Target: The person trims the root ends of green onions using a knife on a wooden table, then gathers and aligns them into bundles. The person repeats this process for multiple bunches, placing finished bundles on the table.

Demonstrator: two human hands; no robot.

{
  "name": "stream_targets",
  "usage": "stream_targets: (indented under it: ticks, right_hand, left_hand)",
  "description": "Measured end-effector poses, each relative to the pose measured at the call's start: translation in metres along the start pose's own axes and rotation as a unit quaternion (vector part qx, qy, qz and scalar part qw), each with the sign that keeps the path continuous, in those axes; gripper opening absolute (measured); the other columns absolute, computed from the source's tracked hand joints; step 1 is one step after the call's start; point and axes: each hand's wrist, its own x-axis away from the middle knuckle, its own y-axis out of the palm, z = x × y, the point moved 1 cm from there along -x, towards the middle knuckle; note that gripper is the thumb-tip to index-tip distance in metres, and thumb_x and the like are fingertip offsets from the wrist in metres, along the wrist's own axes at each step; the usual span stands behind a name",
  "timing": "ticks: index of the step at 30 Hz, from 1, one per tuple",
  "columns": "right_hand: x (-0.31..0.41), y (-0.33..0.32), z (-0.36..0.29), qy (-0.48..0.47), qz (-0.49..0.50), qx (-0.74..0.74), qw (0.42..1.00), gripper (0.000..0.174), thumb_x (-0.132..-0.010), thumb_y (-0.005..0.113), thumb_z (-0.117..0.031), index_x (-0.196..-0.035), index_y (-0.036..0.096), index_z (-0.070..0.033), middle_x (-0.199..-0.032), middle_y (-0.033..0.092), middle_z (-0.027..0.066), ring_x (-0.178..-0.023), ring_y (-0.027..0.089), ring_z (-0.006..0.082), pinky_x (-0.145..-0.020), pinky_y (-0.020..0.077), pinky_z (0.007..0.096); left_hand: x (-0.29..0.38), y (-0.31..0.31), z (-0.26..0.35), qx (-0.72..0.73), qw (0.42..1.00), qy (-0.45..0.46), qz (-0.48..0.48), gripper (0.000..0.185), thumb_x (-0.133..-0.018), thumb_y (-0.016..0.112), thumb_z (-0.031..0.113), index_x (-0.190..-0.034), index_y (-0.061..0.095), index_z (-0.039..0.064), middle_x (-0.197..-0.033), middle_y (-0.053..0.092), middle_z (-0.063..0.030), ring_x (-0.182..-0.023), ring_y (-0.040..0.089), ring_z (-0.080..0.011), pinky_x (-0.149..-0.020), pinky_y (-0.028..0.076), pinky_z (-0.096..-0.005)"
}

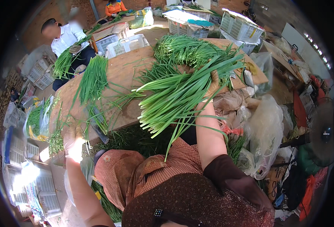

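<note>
A large bunch of long green leaves, seemingly garlic chives (175, 96), is gripped in my right hand (213, 82), pale cut ends toward the left. My left hand (74, 139) rests at the near left edge of the wooden table (127, 110), beside loose trimmings (56, 139); whether its fingers hold anything cannot be told in the glare. Right of it lies a dark flat blade-like tool (100, 129) with a few stalks across it. Farther up the table lies a neat bunch of chives (93, 79). A big pile of chives (186, 49) covers the far side.
Across the table at left, a person in a white shirt (66, 39) holds chives. Others sit farther back. White plastic crates (127, 45) stand beyond the table and at left (46, 184). Clear plastic bags (266, 127) and a fan (322, 132) are at right.
</note>
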Motion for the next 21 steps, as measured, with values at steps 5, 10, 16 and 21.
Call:
stream_targets:
  ticks: [5,10,16,21]
  right_hand:
    - [0.000,-0.001,0.009,-0.018,0.076,-0.033,0.996,0.035,-0.079,0.071,-0.022,-0.108,0.063,-0.006,-0.097,0.069,0.0107,-0.083,0.067,0.0300,-0.094,0.0502,0.0550]
    - [-0.005,-0.003,0.023,0.005,0.118,0.005,0.993,0.034,-0.079,0.072,-0.024,-0.106,0.063,-0.005,-0.096,0.069,0.0098,-0.083,0.067,0.0269,-0.085,0.0560,0.0487]
    - [0.001,0.012,0.036,0.007,0.109,0.028,0.994,0.028,-0.081,0.072,-0.023,-0.107,0.065,-0.013,-0.082,0.064,0.0012,-0.077,0.063,0.0178,-0.085,0.0550,0.0432]
    - [0.004,0.016,0.038,0.079,0.110,-0.078,0.988,0.020,-0.085,0.069,-0.014,-0.104,0.067,-0.013,-0.077,0.061,-0.0036,-0.073,0.059,0.0128,-0.079,0.0541,0.0351]
  left_hand:
    - [0.026,0.016,0.030,-0.122,0.973,0.169,0.095,0.031,-0.089,0.056,0.016,-0.118,0.063,0.008,-0.104,0.066,-0.0196,-0.099,0.062,-0.0384,-0.090,0.048,-0.0456]
    - [0.073,0.052,0.119,0.143,0.896,0.415,-0.069,0.019,-0.084,0.061,0.007,-0.102,0.067,0.007,-0.105,0.066,-0.0119,-0.100,0.064,-0.0292,-0.088,0.050,-0.0384]
    - [0.064,0.064,0.146,0.054,0.893,0.446,-0.001,0.020,-0.080,0.067,0.008,-0.100,0.066,0.007,-0.099,0.059,-0.0109,-0.095,0.059,-0.0304,-0.081,0.050,-0.0410]
    - [0.062,0.066,0.139,0.054,0.894,0.445,-0.024,0.027,-0.078,0.071,0.013,-0.104,0.065,0.007,-0.104,0.056,-0.0130,-0.095,0.058,-0.0330,-0.082,0.049,-0.0424]
